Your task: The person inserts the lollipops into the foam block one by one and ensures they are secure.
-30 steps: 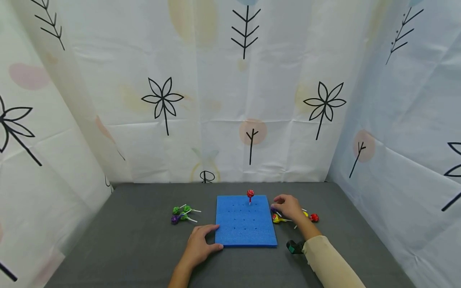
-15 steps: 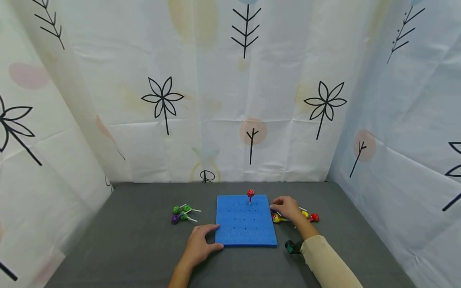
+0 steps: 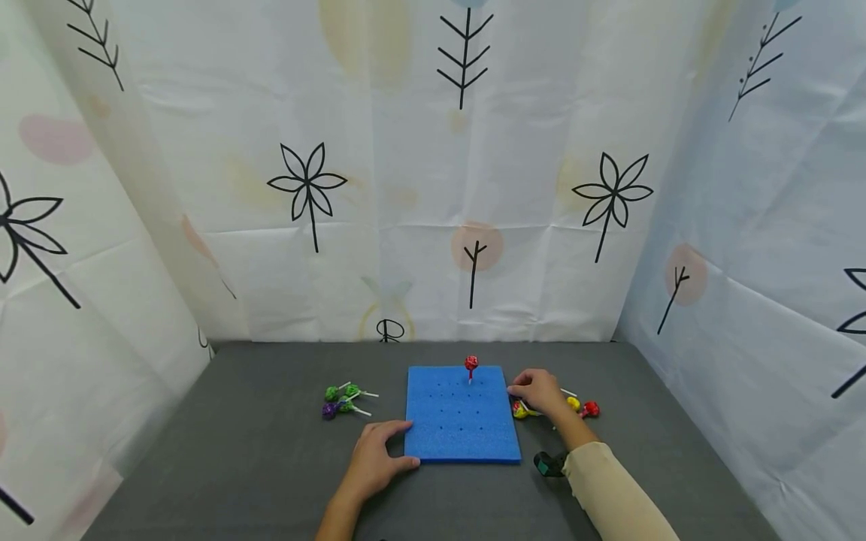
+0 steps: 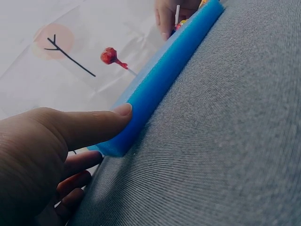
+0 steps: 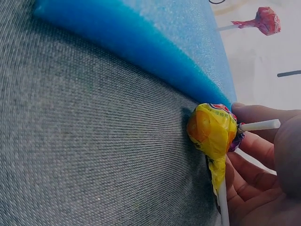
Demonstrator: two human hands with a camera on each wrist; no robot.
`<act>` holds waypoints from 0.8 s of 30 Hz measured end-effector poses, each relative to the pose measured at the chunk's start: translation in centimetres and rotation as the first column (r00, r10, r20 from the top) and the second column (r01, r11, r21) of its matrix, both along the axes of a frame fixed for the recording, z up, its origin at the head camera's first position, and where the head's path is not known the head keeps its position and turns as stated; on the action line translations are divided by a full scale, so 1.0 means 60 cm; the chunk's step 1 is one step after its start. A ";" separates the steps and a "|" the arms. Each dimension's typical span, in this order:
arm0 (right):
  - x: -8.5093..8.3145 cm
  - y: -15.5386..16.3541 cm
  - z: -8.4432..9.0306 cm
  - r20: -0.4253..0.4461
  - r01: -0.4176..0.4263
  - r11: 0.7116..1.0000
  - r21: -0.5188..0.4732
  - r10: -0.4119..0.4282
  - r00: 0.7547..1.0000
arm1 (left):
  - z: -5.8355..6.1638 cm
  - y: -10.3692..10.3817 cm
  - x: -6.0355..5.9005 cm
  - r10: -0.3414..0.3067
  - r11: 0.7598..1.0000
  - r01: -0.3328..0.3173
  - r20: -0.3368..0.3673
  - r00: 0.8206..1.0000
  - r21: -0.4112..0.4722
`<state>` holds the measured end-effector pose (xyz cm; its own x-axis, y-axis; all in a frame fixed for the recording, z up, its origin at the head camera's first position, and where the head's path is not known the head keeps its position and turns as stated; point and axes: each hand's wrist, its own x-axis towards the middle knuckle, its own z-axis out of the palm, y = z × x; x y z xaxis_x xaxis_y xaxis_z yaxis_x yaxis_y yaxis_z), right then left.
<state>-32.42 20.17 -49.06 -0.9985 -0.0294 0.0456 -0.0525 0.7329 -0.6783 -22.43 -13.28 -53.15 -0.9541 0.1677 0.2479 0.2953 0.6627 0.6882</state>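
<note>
A blue foam board point(image 3: 460, 443) with rows of small holes lies on the dark grey table. One red lollipop point(image 3: 471, 364) stands upright near its far edge. My left hand point(image 3: 373, 460) rests against the board's left side near the front corner, thumb and forefinger spread apart; the thumb point(image 4: 101, 126) presses its edge. Beyond the board's right edge, my right hand point(image 3: 541, 392) pinches a purple lollipop point(image 5: 237, 142), whose white stick points out between thumb and fingers. Its candy is mostly hidden behind a yellow lollipop point(image 5: 211, 132) lying beside the fingers.
Green lollipops point(image 3: 352, 391) and a purple one point(image 3: 329, 410) lie left of the board. Right of my right hand are a red lollipop point(image 3: 591, 409) and another yellow one point(image 3: 573, 403). A black device point(image 3: 549, 464) sits by the right sleeve point(image 3: 612, 488). Patterned cloth surrounds the table.
My right hand has shifted slightly left and closed in on the purple lollipop, which the hand now covers in the head view. The left hand and board stay put.
</note>
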 end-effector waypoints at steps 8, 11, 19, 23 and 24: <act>0.004 0.006 -0.002 -0.012 -0.010 1.000 -0.028 0.009 1.000 | -0.003 -0.001 -0.001 -0.002 1.000 0.002 0.012 1.000 0.002; 0.006 0.008 -0.003 -0.029 -0.018 0.999 -0.031 0.017 0.999 | -0.002 -0.001 -0.003 -0.002 1.000 0.002 0.022 1.000 0.004; 0.012 0.014 -0.006 -0.064 -0.040 0.999 -0.028 0.039 0.997 | -0.001 -0.002 -0.003 -0.016 1.000 0.016 0.032 0.999 0.009; 0.016 0.015 0.000 -0.093 -0.062 0.997 -0.044 0.058 0.994 | -0.003 -0.003 -0.002 -0.012 1.000 0.011 0.028 1.000 0.008; 0.017 0.015 0.002 -0.097 -0.065 0.997 -0.051 0.060 0.994 | -0.004 -0.003 -0.001 -0.009 1.000 0.009 0.029 1.000 0.007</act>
<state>-31.40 21.08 -48.92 -0.9859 -0.0862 0.1433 -0.1629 0.6888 -0.7064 -22.51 -13.45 -53.36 -0.9595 0.1750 0.2209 0.2809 0.6554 0.7011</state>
